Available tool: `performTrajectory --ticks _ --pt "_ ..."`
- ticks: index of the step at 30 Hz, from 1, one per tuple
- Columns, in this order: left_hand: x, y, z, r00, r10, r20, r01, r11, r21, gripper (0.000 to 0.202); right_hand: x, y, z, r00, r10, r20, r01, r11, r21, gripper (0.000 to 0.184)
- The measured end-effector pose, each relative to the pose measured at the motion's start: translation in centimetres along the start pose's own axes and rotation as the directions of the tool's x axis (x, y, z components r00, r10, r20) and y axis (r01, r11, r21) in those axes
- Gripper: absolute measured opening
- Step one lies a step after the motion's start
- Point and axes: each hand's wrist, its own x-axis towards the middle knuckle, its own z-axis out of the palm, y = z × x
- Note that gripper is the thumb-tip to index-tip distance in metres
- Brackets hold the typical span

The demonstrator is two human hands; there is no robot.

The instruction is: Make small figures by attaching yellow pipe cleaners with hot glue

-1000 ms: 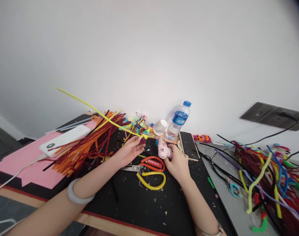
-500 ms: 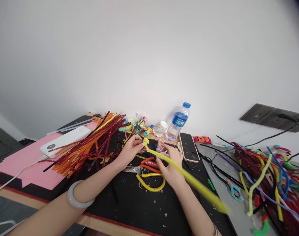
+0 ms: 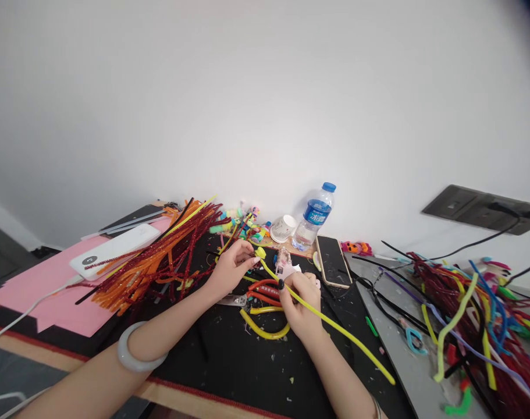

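Observation:
My left hand (image 3: pixel 235 265) is closed, thumb and fingers pinching the bunched, coiled end of a yellow pipe cleaner (image 3: pixel 347 334). From that coil the stem runs right and down past my right hand (image 3: pixel 303 302), whose thumb and fingers are closed on it; the long tail hangs over my right forearm toward the mat's right side. Beneath my hands lie scissors with red-orange grips (image 3: pixel 265 292) and pliers with yellow handles (image 3: pixel 265 326), overlapping one another. A pale pink patterned item (image 3: pixel 284 262) lies just beyond my right fingers, its kind unclear.
Orange and dark red pipe cleaners (image 3: pixel 160 256) lie at left over pink paper (image 3: pixel 68 297) and a white phone (image 3: pixel 116 251). Behind are a paper cup (image 3: pixel 283 228), a water bottle (image 3: pixel 316 218) and a dark phone (image 3: pixel 333 262). Mixed pipe cleaners (image 3: pixel 478 326) heap at right.
My right hand has moved slightly down, closing along the yellow stem. The stem's tail, blurred before, now hangs still and lower. The coiled end stays in my left fingers.

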Motion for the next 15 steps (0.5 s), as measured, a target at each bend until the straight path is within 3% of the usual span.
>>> performTrajectory --ticks 9,15 --pt "-0.49 0.77 0.12 0.999 0.007 0.038 -0.009 0.999 0.049 0.017 -0.17 -0.14 0.45 0.999 0.033 0.013 -0.033 0.998 0.057 0.025" --pt "-0.60 0.98 0.37 0.998 -0.005 0.065 0.010 0.996 -0.084 0.018 -0.26 -0.38 0.66 0.994 0.091 0.064 -0.096 0.992 0.086 0.033"
